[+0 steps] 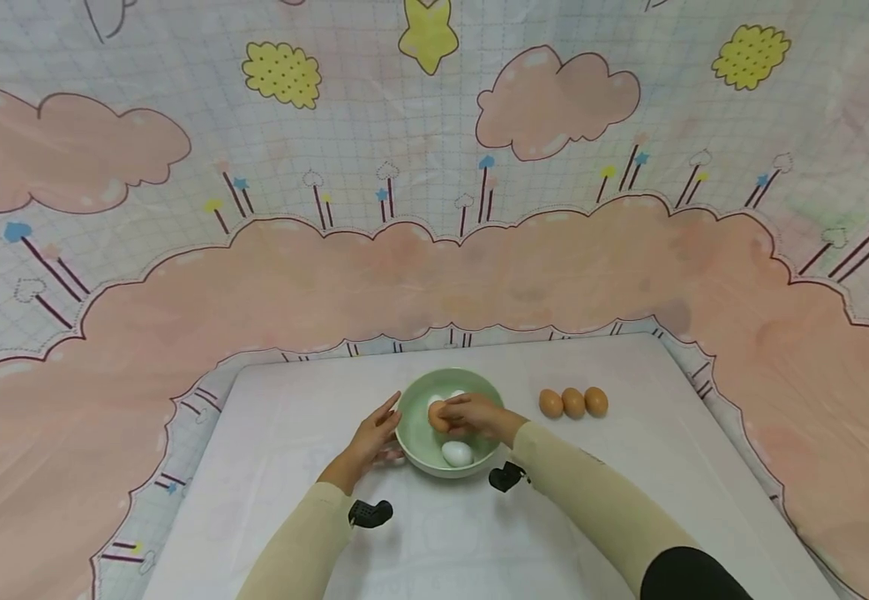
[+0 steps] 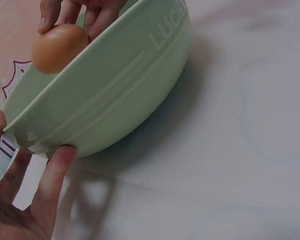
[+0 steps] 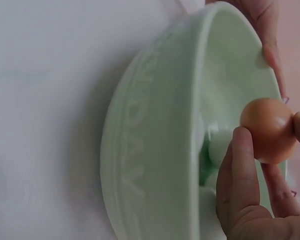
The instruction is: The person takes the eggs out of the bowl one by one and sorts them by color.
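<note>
A pale green bowl (image 1: 419,454) with raised lettering on its outer wall stands on the table. My right hand (image 1: 475,414) pinches a brown egg (image 1: 437,417) between thumb and fingers, over the bowl's opening. The same brown egg (image 3: 268,130) appears above the rim in the right wrist view. White eggs (image 1: 457,454) lie in the bowl, some partly hidden by my right hand. My left hand (image 1: 370,437) rests against the bowl's left outer side. Its spread, fairly straight fingers (image 2: 49,185) touch the outer wall in the left wrist view.
Three brown eggs (image 1: 573,403) lie in a row on the white table (image 1: 434,542), right of the bowl. A patterned cloth backdrop (image 1: 434,283) with clouds and stars hangs behind and around the table.
</note>
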`<state>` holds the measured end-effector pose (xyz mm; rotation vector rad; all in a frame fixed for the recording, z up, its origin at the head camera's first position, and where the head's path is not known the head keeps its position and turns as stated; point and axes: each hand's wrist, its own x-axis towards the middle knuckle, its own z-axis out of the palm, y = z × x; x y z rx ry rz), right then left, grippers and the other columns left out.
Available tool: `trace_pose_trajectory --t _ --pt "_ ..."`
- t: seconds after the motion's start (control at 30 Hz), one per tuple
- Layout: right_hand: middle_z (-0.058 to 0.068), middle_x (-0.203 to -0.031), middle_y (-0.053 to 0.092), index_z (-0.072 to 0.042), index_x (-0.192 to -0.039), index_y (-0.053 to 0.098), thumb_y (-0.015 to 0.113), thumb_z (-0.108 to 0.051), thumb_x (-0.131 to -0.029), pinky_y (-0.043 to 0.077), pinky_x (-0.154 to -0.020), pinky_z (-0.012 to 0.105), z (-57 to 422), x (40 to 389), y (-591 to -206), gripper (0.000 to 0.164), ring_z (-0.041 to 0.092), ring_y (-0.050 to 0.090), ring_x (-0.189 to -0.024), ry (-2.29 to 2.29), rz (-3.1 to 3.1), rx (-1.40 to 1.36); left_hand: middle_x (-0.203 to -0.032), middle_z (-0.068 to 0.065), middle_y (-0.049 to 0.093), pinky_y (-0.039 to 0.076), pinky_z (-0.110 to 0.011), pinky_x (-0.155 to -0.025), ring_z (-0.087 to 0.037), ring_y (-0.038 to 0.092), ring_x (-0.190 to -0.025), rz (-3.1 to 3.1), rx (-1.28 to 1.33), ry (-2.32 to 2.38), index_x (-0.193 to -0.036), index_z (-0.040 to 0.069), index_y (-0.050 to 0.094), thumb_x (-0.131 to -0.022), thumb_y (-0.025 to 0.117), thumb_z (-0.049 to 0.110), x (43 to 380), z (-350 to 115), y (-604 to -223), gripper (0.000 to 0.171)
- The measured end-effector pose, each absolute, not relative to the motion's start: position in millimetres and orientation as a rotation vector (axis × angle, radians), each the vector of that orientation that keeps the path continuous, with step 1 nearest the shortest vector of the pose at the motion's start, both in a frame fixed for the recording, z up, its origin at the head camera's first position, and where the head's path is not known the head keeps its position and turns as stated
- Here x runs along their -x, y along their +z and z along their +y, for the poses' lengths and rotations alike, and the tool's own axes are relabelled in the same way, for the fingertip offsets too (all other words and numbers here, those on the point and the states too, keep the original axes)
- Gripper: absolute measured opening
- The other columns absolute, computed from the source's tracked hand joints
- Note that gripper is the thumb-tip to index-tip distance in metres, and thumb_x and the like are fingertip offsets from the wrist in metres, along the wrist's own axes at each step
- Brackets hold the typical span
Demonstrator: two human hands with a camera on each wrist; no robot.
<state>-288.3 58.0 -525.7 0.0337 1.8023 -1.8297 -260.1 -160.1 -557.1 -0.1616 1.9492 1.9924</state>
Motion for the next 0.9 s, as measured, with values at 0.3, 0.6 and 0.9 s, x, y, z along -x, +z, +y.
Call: trace_pose_trajectory --t 0.3,0.6,0.9 --pt "0.018 -0.1 0.061 0.011 -0.122 0.047 0.059 -0.005 -0.086 0.052 -0.076 0.036 77 295 -517 0.042 0.023 0.06 -0.084 -1.856 1.778 -0.122 -0.146 -0.019 0.014 0.052 -0.046 -0.073 -0.042 0.043 -0.114 1.942 0.166 1.993 -0.14 0.033 0.031 -0.094 0.047 0.027 259 -160 -557 0.049" --pt "0.017 -0.101 0.061 0.009 -0.122 0.048 0.059 -0.007 -0.087 0.052 -0.078 0.036 94 296 -512 0.04 0.021 0.061 -0.084 -1.819 1.794 -0.115 -0.146 -0.02 0.012 0.052 -0.045 -0.073 -0.044 0.04 -0.116 1.939 0.158 1.987 -0.141 0.032 0.029 -0.094 0.048 0.03 262 -163 -559 0.051" --pt "0.016 -0.104 0.058 0.009 -0.124 0.046 0.053 -0.008 -0.09 0.045 -0.089 0.04 107 297 -502 0.039 0.021 0.059 -0.087 -1.776 1.726 -0.084 -0.146 -0.018 0.014 0.053 -0.044 -0.072 -0.042 0.042 -0.115 1.937 0.177 1.996 -0.139 0.035 0.032 -0.093 0.049 0.031 262 -162 -560 0.05"
